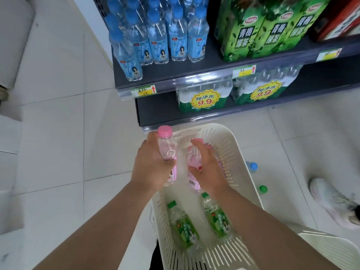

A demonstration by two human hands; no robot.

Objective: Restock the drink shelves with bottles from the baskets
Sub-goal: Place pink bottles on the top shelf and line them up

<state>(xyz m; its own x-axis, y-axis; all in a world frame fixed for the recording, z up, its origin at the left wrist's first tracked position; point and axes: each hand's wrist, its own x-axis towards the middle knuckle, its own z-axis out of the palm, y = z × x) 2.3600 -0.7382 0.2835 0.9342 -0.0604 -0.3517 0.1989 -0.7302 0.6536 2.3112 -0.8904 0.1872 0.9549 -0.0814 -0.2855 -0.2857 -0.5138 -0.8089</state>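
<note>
Tagging fast, the first annotator asks: "Near end, what's left?"

"Two green-label bottles (183,225) lying in the near part of the white basket (243,149), untouched. The corner of a second basket (331,248) shows at near right, contents hidden."

"Hands?"

"The left hand (152,164) is wrapped round a pink-capped bottle (165,139), upright, over the basket's far-left rim. The right hand (208,168) curls round a second pink bottle (192,162), lower, in the basket's far part. Can't tell if that one is off the bottom."

"Floor?"

"A blue-capped loose bottle (252,167) and a green-capped loose bottle (262,189) show just right of the basket wall. Shoe (335,201) further right."

"Far end?"

"Blue water bottles (157,36) stand in rows on the left of the upper shelf (175,75), with green tea cartons (263,30) to their right. Water packs (202,100) sit on the bottom shelf. No pink bottles are visible on any shelf."

"Progress?"

"Judged partway at best. The blue stock looks placed. Two pink bottles are in hand and not yet shelved, with no slot for them in view. Both green ones and the floor pair are still to go."
</note>
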